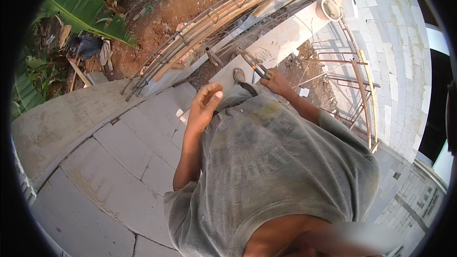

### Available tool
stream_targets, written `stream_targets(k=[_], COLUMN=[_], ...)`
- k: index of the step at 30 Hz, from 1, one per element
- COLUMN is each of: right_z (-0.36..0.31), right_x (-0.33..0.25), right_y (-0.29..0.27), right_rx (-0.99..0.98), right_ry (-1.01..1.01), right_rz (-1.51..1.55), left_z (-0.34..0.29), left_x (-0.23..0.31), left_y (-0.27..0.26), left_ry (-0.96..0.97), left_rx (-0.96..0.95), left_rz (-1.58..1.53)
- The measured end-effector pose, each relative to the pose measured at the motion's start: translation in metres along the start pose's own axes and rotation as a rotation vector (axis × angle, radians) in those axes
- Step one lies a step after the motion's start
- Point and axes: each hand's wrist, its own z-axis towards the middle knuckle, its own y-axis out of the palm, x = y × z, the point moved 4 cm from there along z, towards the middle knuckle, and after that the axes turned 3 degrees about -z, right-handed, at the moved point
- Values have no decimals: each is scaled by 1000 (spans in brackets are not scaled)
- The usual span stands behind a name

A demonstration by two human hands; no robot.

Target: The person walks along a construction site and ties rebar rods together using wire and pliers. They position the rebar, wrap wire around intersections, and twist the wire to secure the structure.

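Note:
My right hand (276, 83) is closed round the handles of a pair of long pincers (257, 66) with black and orange grips. Their head points away from me, over a pale plank. My left hand (208, 101) is raised at the left of my body, fingers loosely bent and apart from the thumb, with nothing visible in it. Below and between the hands, one sandalled foot (239, 75) rests on the plank (281, 38). A few pieces of thin dark wire (266, 56) lie on the plank near the pincers' head.
Bundled steel rebar (190, 33) runs along the wall at left. A round bucket (330, 9) stands at the plank's far end. Rusty scaffold frames (359, 90) rise at right beside a pale block wall (390, 43). Another block wall (114, 162) stands close at left; rubble lies below.

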Motion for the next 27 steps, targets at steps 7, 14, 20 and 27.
stream_targets(k=[7,14,20,27], right_z=[-45,-130,-180,-258], right_x=[156,199,202,149], right_y=[41,84,133,112], right_rx=[93,-136,-303,-254], right_ry=[669,1095,194,428], right_rz=[139,277,-165,1], left_z=[7,58,103,207], left_x=[-24,49,29,-47], left_y=[-66,-64,-86,-192], left_ry=[-52,295,318,381], left_rx=[391,159,53,720], left_rz=[15,531,908,1366])
